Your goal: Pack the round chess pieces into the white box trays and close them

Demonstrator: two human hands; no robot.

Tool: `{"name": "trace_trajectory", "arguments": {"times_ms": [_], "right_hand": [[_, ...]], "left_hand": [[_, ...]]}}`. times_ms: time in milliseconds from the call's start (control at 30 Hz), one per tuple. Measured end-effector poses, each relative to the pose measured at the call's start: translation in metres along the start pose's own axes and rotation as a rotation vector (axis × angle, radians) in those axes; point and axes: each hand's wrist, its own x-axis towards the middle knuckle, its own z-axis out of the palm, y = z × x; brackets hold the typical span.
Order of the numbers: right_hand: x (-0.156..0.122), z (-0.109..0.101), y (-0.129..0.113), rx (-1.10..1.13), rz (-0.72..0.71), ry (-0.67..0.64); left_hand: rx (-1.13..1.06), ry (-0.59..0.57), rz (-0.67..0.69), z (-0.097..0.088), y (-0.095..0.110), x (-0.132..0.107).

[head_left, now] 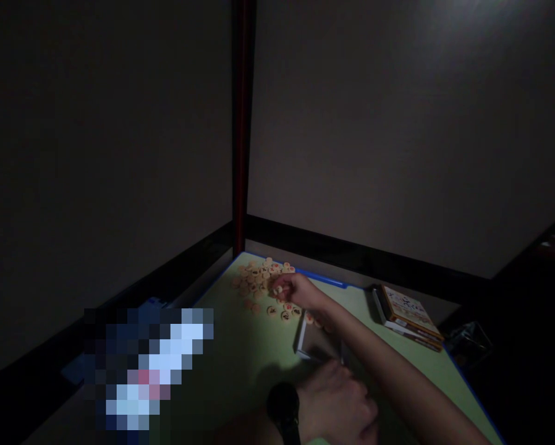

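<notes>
In a dim room, several round wooden game pieces (259,277) with dark and red marks lie scattered on a pale green mat (240,358) with a blue edge. My right hand (292,289) reaches across to the pile, fingers pinched together on a piece at its near side. My left hand (340,405), with a black watch on the wrist, rests low in view beside a small open grey box (318,345); its fingers curl near the box's near rim, and whether they grip it is unclear.
A flat box with an orange-and-white lid (410,316) lies at the mat's right side. A dark red post (241,123) stands in the wall corner behind the mat. A blurred-out patch covers the lower left. A dark object (467,346) sits at the far right.
</notes>
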Motion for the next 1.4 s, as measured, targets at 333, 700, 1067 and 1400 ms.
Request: {"name": "trace_trajectory", "arguments": {"times_ms": [333, 700, 1067, 1400], "right_hand": [[-0.048, -0.05, 0.042, 0.105, 0.096, 0.311], [-0.066, -0.062, 0.08, -0.171, 0.255, 0.422], [-0.055, -0.057, 0.051, -0.308, 0.199, 0.404], [0.012, 0.012, -0.012, -0.767, 0.033, 0.104]], "left_hand": [[-0.05, 0.261, -0.204, -0.018, -0.041, -0.012], [0.165, 0.312, -1.138, -0.026, -0.15, -0.065], [0.105, 0.226, -1.076, -0.016, -0.155, -0.069], [0.07, 0.292, -1.143, -0.016, -0.162, -0.072]]}}
